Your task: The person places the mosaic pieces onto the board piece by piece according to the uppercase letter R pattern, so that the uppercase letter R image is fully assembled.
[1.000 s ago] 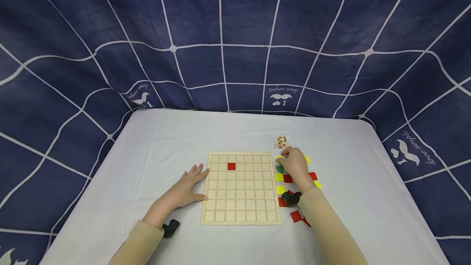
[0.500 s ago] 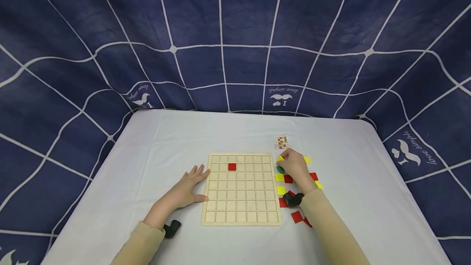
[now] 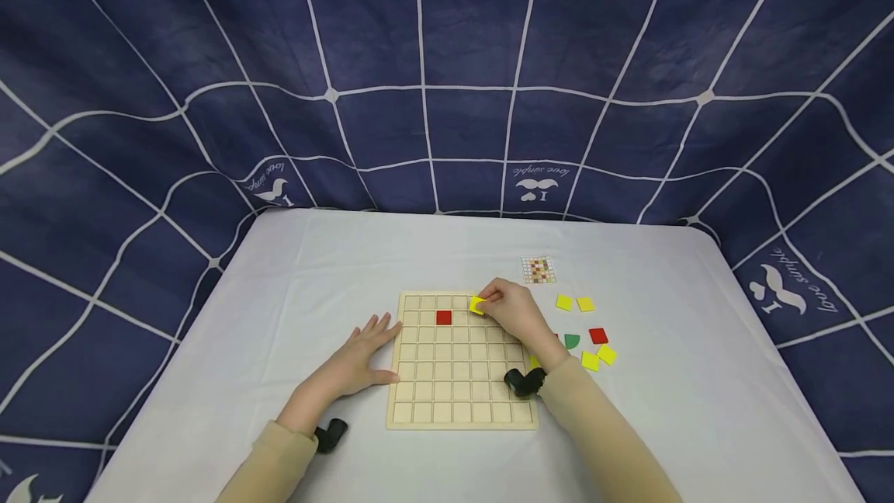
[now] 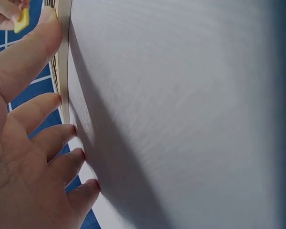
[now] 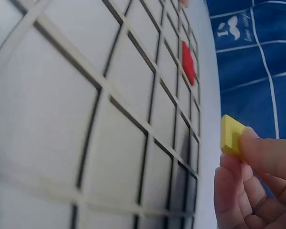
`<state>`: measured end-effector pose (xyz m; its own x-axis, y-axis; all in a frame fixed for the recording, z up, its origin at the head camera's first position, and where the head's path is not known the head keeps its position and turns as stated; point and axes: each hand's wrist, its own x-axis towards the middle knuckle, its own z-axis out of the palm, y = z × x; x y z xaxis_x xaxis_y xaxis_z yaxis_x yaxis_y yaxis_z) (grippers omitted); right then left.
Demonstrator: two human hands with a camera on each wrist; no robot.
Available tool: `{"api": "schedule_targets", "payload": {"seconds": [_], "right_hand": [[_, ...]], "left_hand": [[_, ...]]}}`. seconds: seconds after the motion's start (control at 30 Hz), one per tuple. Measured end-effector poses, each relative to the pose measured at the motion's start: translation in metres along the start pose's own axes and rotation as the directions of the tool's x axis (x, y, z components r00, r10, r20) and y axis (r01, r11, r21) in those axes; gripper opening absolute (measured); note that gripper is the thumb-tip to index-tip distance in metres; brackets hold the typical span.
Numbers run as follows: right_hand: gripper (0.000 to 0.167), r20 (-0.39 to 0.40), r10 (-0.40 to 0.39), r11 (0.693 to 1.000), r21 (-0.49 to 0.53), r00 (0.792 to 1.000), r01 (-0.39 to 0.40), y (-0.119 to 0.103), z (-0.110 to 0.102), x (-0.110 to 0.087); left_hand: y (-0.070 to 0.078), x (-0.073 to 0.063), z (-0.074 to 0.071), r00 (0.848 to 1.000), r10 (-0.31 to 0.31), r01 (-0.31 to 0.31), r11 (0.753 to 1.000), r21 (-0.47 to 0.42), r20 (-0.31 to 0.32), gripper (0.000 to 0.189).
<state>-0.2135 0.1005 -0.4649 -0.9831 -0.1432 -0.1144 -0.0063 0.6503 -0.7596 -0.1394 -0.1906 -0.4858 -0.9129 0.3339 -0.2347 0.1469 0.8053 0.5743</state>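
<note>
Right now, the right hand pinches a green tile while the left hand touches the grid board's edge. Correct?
No: the tile pinched by the right hand is yellow, not green, as the right wrist view shows. The left hand does touch the edge of the grid board.

We see a dark navy-blue fabric curtain [image 3: 468,29] filling the upper half and both sides of the head view, crossed by wavy white grid lines [image 3: 422,45]. White moustache prints [image 3: 537,184] sit at left, centre and right. Below, 1 white cloth-covered table [image 3: 335,262] spreads; in the left wrist view we see a soft grey shadow [image 4: 119,152] slanting across its cloth.
</note>
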Motion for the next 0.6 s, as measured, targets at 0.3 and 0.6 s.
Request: {"api": "schedule_targets", "payload": {"seconds": [0.3, 0.6], "right_hand": [[0.004, 0.059, -0.081, 0.996, -0.028, 0.995, 0.082, -0.004, 0.024, 0.003], [0.005, 0.049, -0.177, 0.959, -0.214, 0.983, 0.183, -0.008, 0.035, 0.004]], "left_hand": [[0.001, -0.001, 0.001, 1.000, 0.003, -0.003, 1.000, 0.006, -0.006, 0.088], [0.002, 0.001, 0.001, 1.000, 0.004, -0.004, 1.000, 0.009, -0.012, 0.089]]}}
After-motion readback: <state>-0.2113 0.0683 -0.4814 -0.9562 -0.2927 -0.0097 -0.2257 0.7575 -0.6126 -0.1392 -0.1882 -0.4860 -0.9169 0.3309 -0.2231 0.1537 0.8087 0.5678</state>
